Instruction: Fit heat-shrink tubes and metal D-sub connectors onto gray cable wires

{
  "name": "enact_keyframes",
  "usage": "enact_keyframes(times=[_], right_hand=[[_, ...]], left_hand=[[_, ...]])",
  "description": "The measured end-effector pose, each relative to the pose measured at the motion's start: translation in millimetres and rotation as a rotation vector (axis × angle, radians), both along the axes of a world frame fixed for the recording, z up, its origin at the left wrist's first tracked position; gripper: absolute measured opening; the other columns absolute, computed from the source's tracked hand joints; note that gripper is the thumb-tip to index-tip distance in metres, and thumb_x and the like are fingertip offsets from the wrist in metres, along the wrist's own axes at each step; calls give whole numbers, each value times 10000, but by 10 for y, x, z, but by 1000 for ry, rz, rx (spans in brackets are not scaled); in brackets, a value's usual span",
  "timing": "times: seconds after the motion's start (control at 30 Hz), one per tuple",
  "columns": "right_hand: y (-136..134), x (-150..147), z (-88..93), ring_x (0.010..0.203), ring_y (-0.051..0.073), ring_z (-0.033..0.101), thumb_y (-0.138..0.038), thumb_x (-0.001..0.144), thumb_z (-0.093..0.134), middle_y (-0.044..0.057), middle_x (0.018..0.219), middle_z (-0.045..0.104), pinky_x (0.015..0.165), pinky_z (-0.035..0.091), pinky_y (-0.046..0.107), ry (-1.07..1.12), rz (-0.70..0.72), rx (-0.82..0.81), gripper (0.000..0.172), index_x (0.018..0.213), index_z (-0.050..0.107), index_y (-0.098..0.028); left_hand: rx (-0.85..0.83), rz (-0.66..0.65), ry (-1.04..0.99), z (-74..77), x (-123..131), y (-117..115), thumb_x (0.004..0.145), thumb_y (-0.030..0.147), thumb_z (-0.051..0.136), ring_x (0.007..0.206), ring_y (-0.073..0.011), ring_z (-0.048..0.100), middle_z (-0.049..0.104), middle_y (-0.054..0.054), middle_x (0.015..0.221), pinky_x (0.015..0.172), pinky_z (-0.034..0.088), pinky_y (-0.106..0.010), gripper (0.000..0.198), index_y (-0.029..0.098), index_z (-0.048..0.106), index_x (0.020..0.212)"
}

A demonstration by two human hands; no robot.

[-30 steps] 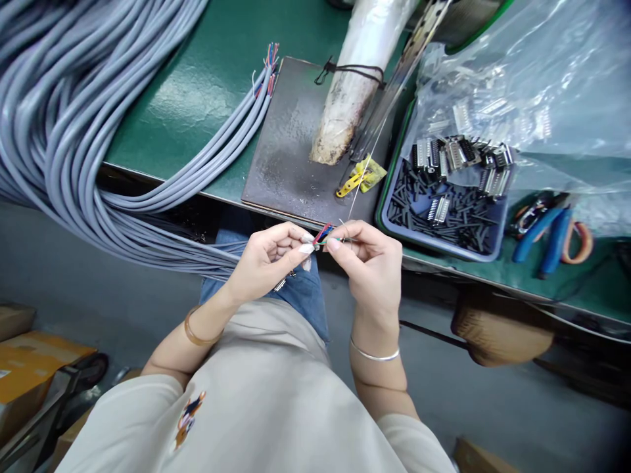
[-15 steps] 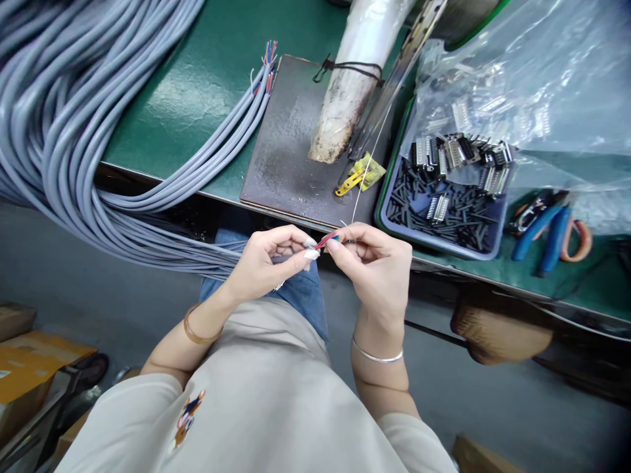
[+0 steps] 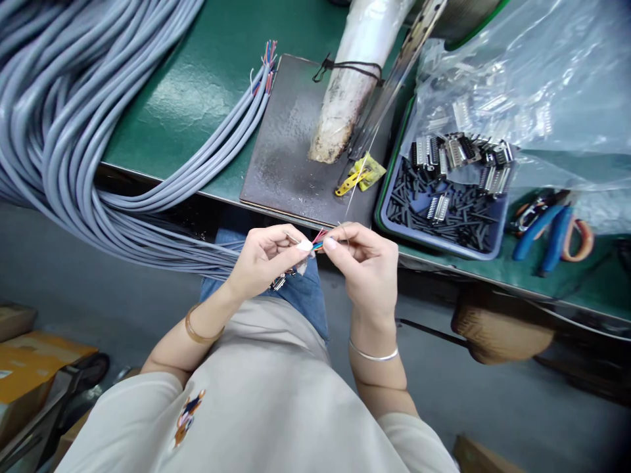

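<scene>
Both hands meet over my lap at the bench's front edge. My left hand (image 3: 263, 257) is closed in a pinch on a grey cable's end, where thin coloured wires (image 3: 318, 244) fan out. Red, blue and other strands show between the two hands. My right hand (image 3: 367, 259) pinches the tips of those wires between thumb and forefinger. A thin solder-like strand (image 3: 351, 202) runs down from above to the right fingers. Just under my left hand, small metal connectors (image 3: 279, 282) hang near my knee. From the left, several grey cables (image 3: 197, 259) pass toward my left hand.
A dark board (image 3: 280, 164) on the green bench (image 3: 172, 98) carries a wrapped white cylinder (image 3: 348, 85) and a yellow piece (image 3: 352, 182). Rightward stand a blue tray (image 3: 444, 244) of black tubes and connectors, blue-handled pliers (image 3: 556, 240) and a plastic bag (image 3: 566, 85).
My right hand has shifted slightly left, closer to my left hand. The wires between them are now spread, with blue ones showing. Connectors below the left hand have come more into view.
</scene>
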State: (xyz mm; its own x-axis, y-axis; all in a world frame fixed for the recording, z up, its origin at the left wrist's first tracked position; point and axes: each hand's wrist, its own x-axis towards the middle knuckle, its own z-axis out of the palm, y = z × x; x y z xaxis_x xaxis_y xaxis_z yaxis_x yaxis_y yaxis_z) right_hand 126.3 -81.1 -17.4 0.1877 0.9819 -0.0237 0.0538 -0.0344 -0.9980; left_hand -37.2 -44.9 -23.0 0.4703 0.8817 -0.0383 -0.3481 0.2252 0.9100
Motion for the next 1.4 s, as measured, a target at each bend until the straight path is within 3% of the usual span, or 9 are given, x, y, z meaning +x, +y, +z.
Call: enact_keyframes(times=[0.17,0.4,0.53,0.8,1.03,1.17,1.27,1.4], right_hand=[[-18,35,29,520,63,409,-257,815,750,2,690,661,467,252,234,-120,-16,59,84,747,764,-209],[-82,120,-33,510,66,427,-214,833,763,11,742,718,461,249,247,-252,7,181,41,821,796,-234],[-113,148,-78,561,92,507,-209,853,753,17,754,721,479,304,252,-296,9,225,47,838,788,-237],[-96,149,-35,464,46,373,-153,851,751,-8,783,733,427,272,235,-428,36,356,74,854,760,-227],[-124,191,13,659,114,648,-121,854,746,4,817,772,533,432,233,-577,98,427,149,917,770,-254],[-161,191,28,483,61,440,-158,869,717,-4,785,735,475,352,244,-583,84,331,93,877,758,-242],[-164,177,24,446,44,309,-216,849,714,-13,700,656,434,258,245,-404,65,182,62,792,736,-212],[-142,123,-4,471,54,346,-275,796,757,-33,627,565,429,248,227,-70,71,-9,119,719,703,-201]], left_hand=[[153,38,190,-36,-46,-4,789,339,845,578,-102,646,719,-36,678,561,522,-191,239,124,741,783],[742,97,367,-57,-114,76,885,199,745,599,-96,617,762,-48,721,557,457,-202,72,138,777,864],[854,129,384,-70,-98,93,894,187,735,601,-96,606,779,-50,748,601,486,-216,60,141,761,867],[924,137,440,-90,-92,72,935,196,683,661,-114,662,785,-45,779,670,507,-240,88,152,740,886],[1025,86,555,-98,-111,54,978,198,615,694,-126,662,771,-60,805,706,480,-265,141,152,703,878],[1058,73,618,-113,-85,39,996,222,573,646,-120,606,752,-48,781,659,437,-272,225,183,675,800],[936,79,517,-106,-38,-6,959,242,628,608,-103,570,719,-26,730,621,434,-247,147,179,676,835],[545,66,351,-95,35,-110,891,298,703,457,-46,395,583,38,613,432,288,-195,149,165,650,848]])
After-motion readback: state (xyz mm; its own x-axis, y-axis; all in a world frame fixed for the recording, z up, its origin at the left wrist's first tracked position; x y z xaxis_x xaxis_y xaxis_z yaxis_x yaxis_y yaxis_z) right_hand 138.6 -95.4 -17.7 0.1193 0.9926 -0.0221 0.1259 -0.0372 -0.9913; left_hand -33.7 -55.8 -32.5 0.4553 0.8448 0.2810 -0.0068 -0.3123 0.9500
